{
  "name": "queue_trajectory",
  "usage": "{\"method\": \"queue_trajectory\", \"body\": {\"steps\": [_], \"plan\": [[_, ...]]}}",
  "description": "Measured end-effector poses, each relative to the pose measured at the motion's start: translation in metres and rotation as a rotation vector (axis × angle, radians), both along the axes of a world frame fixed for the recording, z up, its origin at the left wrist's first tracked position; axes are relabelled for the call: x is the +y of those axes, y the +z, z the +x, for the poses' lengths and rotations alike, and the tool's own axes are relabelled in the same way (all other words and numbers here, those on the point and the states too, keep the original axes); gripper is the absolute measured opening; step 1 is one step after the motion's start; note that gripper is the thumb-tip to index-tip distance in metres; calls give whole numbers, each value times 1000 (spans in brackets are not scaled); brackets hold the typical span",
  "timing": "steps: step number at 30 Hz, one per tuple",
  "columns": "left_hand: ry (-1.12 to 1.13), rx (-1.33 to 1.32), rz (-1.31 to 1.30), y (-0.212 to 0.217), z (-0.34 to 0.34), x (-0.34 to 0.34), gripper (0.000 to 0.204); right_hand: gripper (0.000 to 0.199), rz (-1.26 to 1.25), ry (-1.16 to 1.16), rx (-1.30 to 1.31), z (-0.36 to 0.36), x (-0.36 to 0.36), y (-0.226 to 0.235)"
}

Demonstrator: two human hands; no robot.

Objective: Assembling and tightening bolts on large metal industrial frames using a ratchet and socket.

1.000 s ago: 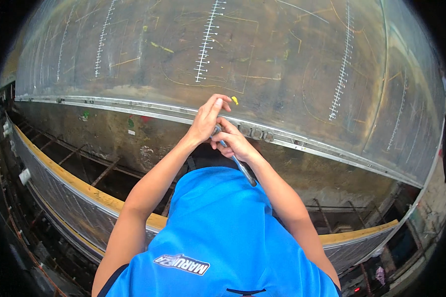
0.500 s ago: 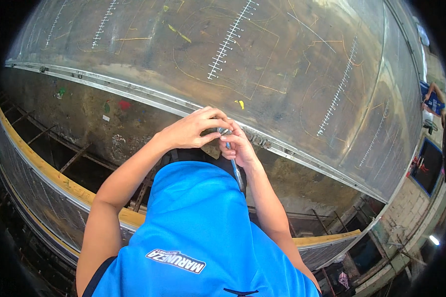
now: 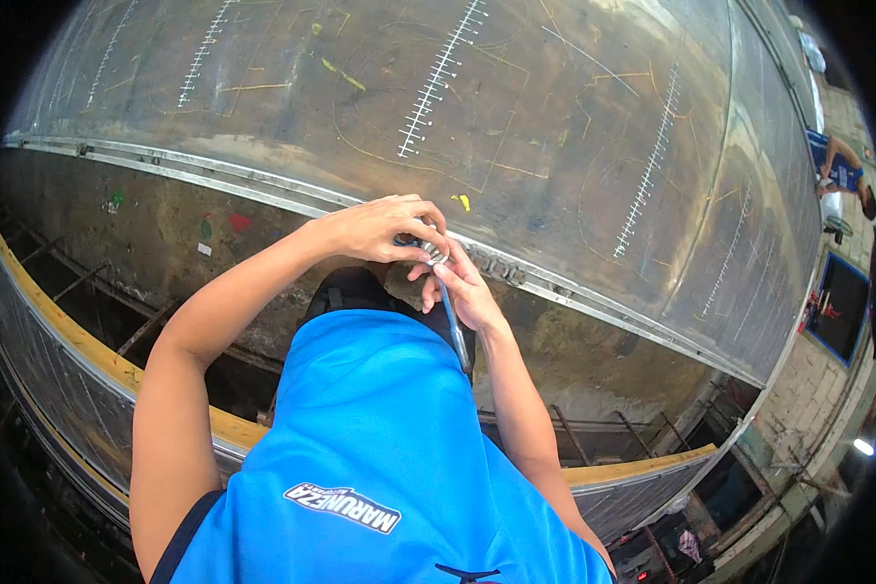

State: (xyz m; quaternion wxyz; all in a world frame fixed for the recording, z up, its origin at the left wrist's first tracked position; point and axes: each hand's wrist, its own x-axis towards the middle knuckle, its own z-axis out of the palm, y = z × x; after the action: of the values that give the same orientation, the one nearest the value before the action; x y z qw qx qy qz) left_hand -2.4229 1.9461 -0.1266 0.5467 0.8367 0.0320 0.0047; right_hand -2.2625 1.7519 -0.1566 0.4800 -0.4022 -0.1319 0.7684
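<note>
My left hand (image 3: 389, 228) is closed, its bent fingertips gripping a small silvery ring-like metal part (image 3: 435, 255) near the table's edge. My right hand (image 3: 465, 290) is closed around a slim blue-grey rod-shaped tool (image 3: 455, 326); its upper end meets the metal part and its dark lower end points back toward my shirt. The exact kind of tool is unclear, and my fingers cover much of the part. Just right of my hands, several similar round metal pieces (image 3: 501, 266) lie along the edge of the large metal table (image 3: 545, 127).
White tick-marked scales (image 3: 441, 78) and a yellow scrap (image 3: 464, 202) show on the tabletop. Behind me runs a second table with a yellow edge (image 3: 68, 321). At the far right are another person (image 3: 840, 167) and a blue-framed dark panel (image 3: 840, 307).
My left fingers have shifted their grip, and more of the metal part shows between my hands. The right hand has turned slightly, still holding the tool. The whole view has shifted a little.
</note>
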Motion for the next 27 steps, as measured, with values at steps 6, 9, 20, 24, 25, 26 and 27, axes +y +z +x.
{"method": "queue_trajectory", "body": {"steps": [6,9,20,24,25,26,27], "plan": [[2,35,-49,1,2,2,26,65,-23,-6,-96,-7,-6,8],[-27,17,-41,4,9,5,28,63,-86,5,-73,-7,-9,10],[-317,40,169,13,35,28,31,50,-144,17,-8,-3,-3,16],[-438,6,254,21,51,37,30,45,-153,-1,-22,-4,-6,12],[-494,-20,326,21,55,37,30,45,-152,3,-36,-3,-8,11],[-550,-46,399,22,58,37,31,44,-150,6,-51,-3,-10,9],[-547,-47,398,23,58,37,31,44,-152,9,-53,-4,-11,6]]}}
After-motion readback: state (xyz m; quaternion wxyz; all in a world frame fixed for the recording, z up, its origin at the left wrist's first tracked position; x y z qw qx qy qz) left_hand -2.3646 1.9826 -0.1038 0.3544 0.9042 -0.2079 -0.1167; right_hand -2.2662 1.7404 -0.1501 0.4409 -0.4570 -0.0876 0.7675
